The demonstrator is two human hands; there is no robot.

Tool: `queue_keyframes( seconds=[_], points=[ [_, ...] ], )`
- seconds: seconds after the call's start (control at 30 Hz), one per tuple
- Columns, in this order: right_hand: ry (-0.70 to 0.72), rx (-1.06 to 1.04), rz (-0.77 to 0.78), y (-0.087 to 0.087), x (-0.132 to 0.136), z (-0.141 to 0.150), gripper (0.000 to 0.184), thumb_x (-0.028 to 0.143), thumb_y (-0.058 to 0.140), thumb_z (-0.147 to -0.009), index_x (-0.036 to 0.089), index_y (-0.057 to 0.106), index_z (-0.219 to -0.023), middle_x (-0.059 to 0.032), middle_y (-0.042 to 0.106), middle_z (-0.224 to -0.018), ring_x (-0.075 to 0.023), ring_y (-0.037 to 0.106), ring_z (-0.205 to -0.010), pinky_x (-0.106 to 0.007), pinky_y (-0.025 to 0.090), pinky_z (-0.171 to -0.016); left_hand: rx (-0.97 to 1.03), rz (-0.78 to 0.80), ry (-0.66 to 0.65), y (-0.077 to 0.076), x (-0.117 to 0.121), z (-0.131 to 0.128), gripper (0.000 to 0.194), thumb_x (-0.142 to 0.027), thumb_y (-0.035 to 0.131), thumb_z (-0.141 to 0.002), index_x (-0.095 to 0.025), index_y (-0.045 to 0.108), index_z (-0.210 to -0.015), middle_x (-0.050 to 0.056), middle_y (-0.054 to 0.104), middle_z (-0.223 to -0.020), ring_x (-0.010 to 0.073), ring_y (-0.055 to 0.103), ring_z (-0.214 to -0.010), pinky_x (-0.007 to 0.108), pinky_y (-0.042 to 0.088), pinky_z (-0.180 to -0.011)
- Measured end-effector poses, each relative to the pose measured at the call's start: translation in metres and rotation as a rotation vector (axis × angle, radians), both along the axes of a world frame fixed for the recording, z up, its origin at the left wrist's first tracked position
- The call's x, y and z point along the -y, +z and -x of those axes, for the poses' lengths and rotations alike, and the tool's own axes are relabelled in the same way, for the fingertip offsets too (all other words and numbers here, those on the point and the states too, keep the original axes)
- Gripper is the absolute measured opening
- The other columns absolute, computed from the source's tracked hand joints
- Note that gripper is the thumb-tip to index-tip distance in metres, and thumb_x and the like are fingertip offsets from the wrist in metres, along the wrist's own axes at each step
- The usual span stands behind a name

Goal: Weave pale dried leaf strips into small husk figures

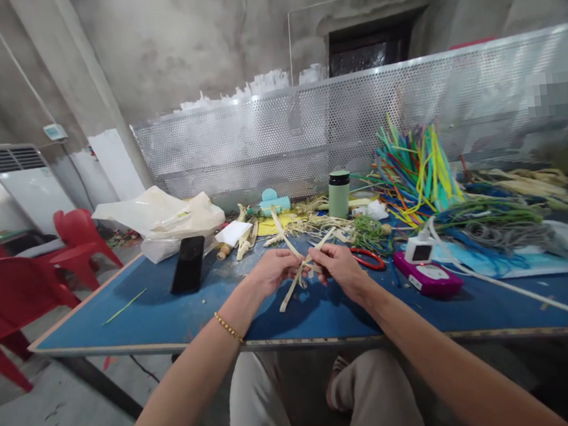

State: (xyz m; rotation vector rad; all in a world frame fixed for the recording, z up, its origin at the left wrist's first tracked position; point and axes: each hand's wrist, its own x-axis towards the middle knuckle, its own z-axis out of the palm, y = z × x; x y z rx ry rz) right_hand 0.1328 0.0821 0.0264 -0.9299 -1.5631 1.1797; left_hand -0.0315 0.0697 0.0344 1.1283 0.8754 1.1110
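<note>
Pale, flat plant-fibre strips (286,236) cross one another in front of me, a little above the blue table. Pinched at the left of the crossing, my left hand (278,268) is closed on the strips. From the other side my right hand (337,267) grips them too, its fingertips nearly meeting those of the left. One strip end points up and away, another up to the right, and one hangs down toward the table edge. Fingers hide part of the crossing. Red-handled scissors (369,258) lie just right of my right hand.
A black phone (187,265) lies left on the blue table (138,321). Behind my hands are dried fibres and a green bottle (339,194). To the right sit a purple box (428,276), a white cable (503,294) and bundled colourful strips (423,173). A perforated metal screen (256,135) borders the back.
</note>
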Motion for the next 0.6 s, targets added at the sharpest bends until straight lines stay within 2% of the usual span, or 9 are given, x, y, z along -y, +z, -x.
queue_keyframes(
  seconds=[0.1, 0.13, 0.2, 0.23, 0.27, 0.3, 0.37, 0.47, 0.6],
  points=[
    [-0.067, 0.214, -0.063, 0.008, -0.004, -0.004, 0.036, 0.053, 0.055, -0.081, 0.019, 0.054, -0.069, -0.0017, 0.061, -0.062, -0.0128, 0.051, -0.041, -0.025, 0.035, -0.037, 0.025, 0.034, 0.048, -0.006, -0.003, 0.003, 0.013, -0.014, 0.076, -0.064, -0.009, 0.065, -0.069, 0.009, 0.069, -0.064, 0.0134, 0.063, -0.055, 0.021, 0.044, -0.052],
    [-0.117, 0.317, -0.149, 0.012, -0.006, -0.006, 0.033, 0.049, 0.053, -0.083, 0.019, 0.057, -0.071, -0.0038, 0.065, -0.068, -0.0133, 0.053, -0.044, -0.026, 0.036, -0.041, 0.035, 0.053, 0.066, -0.008, -0.004, 0.005, 0.011, -0.012, 0.074, -0.064, -0.009, 0.065, -0.070, 0.009, 0.068, -0.063, 0.0138, 0.063, -0.055, 0.021, 0.045, -0.051],
    [-0.292, 0.525, -0.400, 0.024, -0.014, -0.008, 0.028, 0.039, 0.055, -0.082, 0.018, 0.059, -0.065, -0.0067, 0.066, -0.066, -0.0171, 0.059, -0.058, -0.028, 0.041, -0.055, 0.056, 0.077, 0.109, -0.009, -0.006, 0.006, 0.007, -0.009, 0.071, -0.066, -0.009, 0.065, -0.070, 0.008, 0.067, -0.059, 0.0140, 0.064, -0.055, 0.020, 0.046, -0.051],
    [-0.382, 0.570, -0.511, 0.030, -0.019, -0.008, 0.027, 0.038, 0.055, -0.083, 0.017, 0.062, -0.067, -0.0075, 0.067, -0.069, -0.0189, 0.060, -0.066, -0.029, 0.042, -0.061, 0.066, 0.083, 0.125, -0.009, -0.007, 0.007, 0.006, -0.008, 0.070, -0.067, -0.008, 0.065, -0.070, 0.008, 0.067, -0.058, 0.0139, 0.064, -0.054, 0.020, 0.046, -0.051],
    [-0.397, 0.604, -0.602, 0.035, -0.023, -0.007, 0.025, 0.036, 0.054, -0.084, 0.017, 0.065, -0.072, -0.0082, 0.069, -0.074, -0.0197, 0.061, -0.071, -0.030, 0.041, -0.065, 0.076, 0.086, 0.134, -0.009, -0.008, 0.007, 0.005, -0.008, 0.070, -0.068, -0.008, 0.065, -0.070, 0.008, 0.067, -0.058, 0.0138, 0.064, -0.054, 0.021, 0.047, -0.051],
    [-0.351, 0.623, -0.673, 0.039, -0.028, -0.005, 0.025, 0.033, 0.052, -0.085, 0.017, 0.067, -0.075, -0.0084, 0.071, -0.079, -0.0198, 0.061, -0.075, -0.029, 0.041, -0.067, 0.083, 0.086, 0.133, -0.009, -0.008, 0.006, 0.005, -0.009, 0.070, -0.069, -0.008, 0.066, -0.071, 0.008, 0.067, -0.059, 0.0137, 0.064, -0.054, 0.021, 0.048, -0.052],
    [-0.150, 0.646, -0.705, 0.042, -0.038, 0.003, 0.027, 0.034, 0.052, -0.084, 0.016, 0.070, -0.073, -0.0073, 0.071, -0.077, -0.0182, 0.060, -0.073, -0.028, 0.040, -0.066, 0.090, 0.079, 0.121, -0.008, -0.009, 0.006, 0.005, -0.009, 0.071, -0.070, -0.007, 0.066, -0.072, 0.009, 0.068, -0.061, 0.0134, 0.063, -0.053, 0.022, 0.049, -0.052],
    [0.159, 0.570, -0.548, 0.034, -0.049, 0.014, 0.026, 0.036, 0.059, -0.077, 0.014, 0.071, -0.073, -0.0036, 0.067, -0.067, -0.0148, 0.056, -0.063, -0.025, 0.039, -0.059, 0.092, 0.091, 0.119, -0.008, -0.009, 0.005, 0.003, -0.007, 0.069, -0.072, -0.007, 0.066, -0.070, 0.010, 0.068, -0.061, 0.0128, 0.061, -0.050, 0.022, 0.048, -0.050],
    [0.136, 0.358, -0.410, 0.020, -0.056, 0.020, 0.024, 0.036, 0.062, -0.072, 0.013, 0.067, -0.065, -0.0007, 0.060, -0.058, -0.0122, 0.050, -0.056, -0.024, 0.037, -0.054, 0.075, 0.135, 0.117, -0.008, -0.009, 0.006, 0.005, -0.010, 0.067, -0.076, -0.007, 0.067, -0.073, 0.010, 0.069, -0.065, 0.0127, 0.061, -0.050, 0.023, 0.047, -0.050]
  ],
)
